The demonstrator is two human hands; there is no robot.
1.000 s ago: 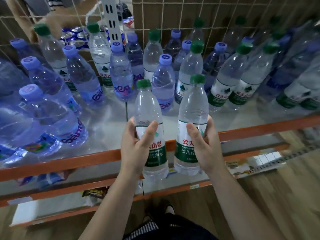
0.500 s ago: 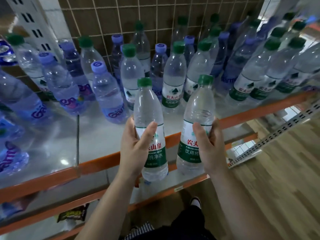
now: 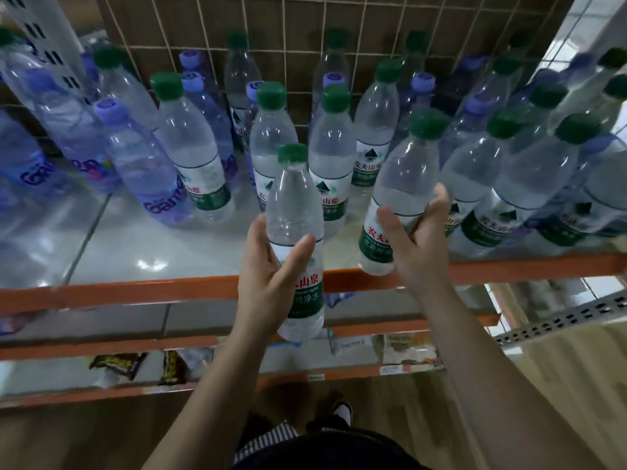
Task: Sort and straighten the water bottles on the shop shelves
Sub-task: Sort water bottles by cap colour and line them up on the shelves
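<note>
Gripping the left bottle [image 3: 294,232] in the left hand [image 3: 271,276], thumb across the label, fingers curled behind. Held upright and off the shelf, out in front of its orange lip [image 3: 135,293]. Clasping the right bottle [image 3: 403,188] in the right hand [image 3: 417,245], thumb on the label, fingertips wrapped round the far side. Tilted to the right, with the base low over the lip at the shelf's front edge; cannot tell whether touching down there.

Hemmed in just behind by standing green-cap bottles [image 3: 330,157], and crowded on the right by a tight pack of the same [image 3: 502,184]. Mixed at the left and towards the back with purple bottles [image 3: 146,171]. Leaving a bare glossy patch of shelf [image 3: 163,245] at front left. Backed by a wire grid [image 3: 295,39] and flanked at top left by a slotted upright [image 3: 44,39]. Stocked below, on the lower shelves, with snack packets [image 3: 115,362]. Standing on wood floor [image 3: 559,385].
</note>
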